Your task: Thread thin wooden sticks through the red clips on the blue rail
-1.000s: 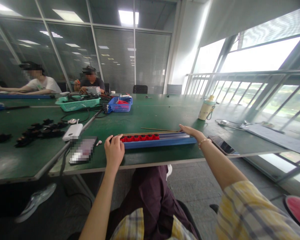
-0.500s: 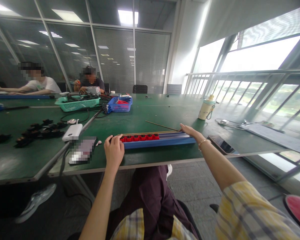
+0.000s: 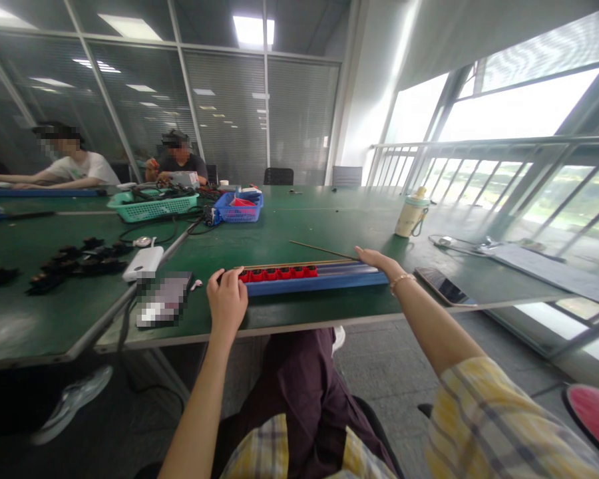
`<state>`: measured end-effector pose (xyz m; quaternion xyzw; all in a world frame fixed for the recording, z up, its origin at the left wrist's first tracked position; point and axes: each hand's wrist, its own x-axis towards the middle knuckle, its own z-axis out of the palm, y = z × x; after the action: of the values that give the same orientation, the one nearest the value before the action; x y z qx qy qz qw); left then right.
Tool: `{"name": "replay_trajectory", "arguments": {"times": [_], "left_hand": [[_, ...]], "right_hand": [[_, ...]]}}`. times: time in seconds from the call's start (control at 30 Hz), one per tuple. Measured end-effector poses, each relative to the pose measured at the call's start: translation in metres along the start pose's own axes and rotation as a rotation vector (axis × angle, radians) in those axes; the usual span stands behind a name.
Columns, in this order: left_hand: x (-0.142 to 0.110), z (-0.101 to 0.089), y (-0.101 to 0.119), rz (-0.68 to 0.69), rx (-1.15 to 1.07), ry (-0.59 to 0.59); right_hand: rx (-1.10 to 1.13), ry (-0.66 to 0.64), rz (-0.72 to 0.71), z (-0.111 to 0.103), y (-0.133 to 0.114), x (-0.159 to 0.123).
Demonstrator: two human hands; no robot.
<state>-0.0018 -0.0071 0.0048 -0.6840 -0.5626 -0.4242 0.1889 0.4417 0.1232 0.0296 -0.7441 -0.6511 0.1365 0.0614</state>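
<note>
A long blue rail (image 3: 299, 287) lies across the table in front of me, with a row of red blocks (image 3: 279, 273) in the left part of its channel. My left hand (image 3: 228, 293) is closed round the rail's left end, its fingertips at the leftmost block. Over the rail's right part, my right hand (image 3: 378, 261) pinches the end of a thin brass-coloured rod (image 3: 324, 250), which slants away left above the table. Another thin brass-coloured strip (image 3: 274, 266) runs along the rail's back edge. The right fingertips are partly hidden.
A phone (image 3: 164, 299) and a white power bank (image 3: 143, 263) lie left, near black parts (image 3: 70, 263). Another phone (image 3: 444, 287) and a bottle (image 3: 412, 214) are right. Green (image 3: 152, 209) and blue baskets (image 3: 238, 211) stand farther back. Two people sit across the table.
The rod's left end has swung away from the rail and a little right, so it slants more. Both hands stay at the rail's ends. My view has shifted slightly.
</note>
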Motion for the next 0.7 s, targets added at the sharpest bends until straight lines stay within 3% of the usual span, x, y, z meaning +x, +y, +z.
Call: {"name": "replay_trajectory", "arguments": {"times": [0.2,0.43,0.6,0.7], "left_hand": [[0.0,0.0,0.0,-0.001,-0.007,0.003],[0.0,-0.001,0.001,-0.003,-0.006,-0.001],[-0.001,0.0,0.0,-0.002,-0.013,0.001],[-0.001,0.0,0.0,0.003,-0.014,0.006]], "right_hand": [[-0.021,0.068,-0.012,0.008,0.006,-0.003],[-0.004,0.275,-0.074,0.016,0.007,-0.008],[0.094,0.608,-0.259,0.023,0.019,-0.009],[0.178,0.753,-0.274,0.029,0.026,-0.007]]}}
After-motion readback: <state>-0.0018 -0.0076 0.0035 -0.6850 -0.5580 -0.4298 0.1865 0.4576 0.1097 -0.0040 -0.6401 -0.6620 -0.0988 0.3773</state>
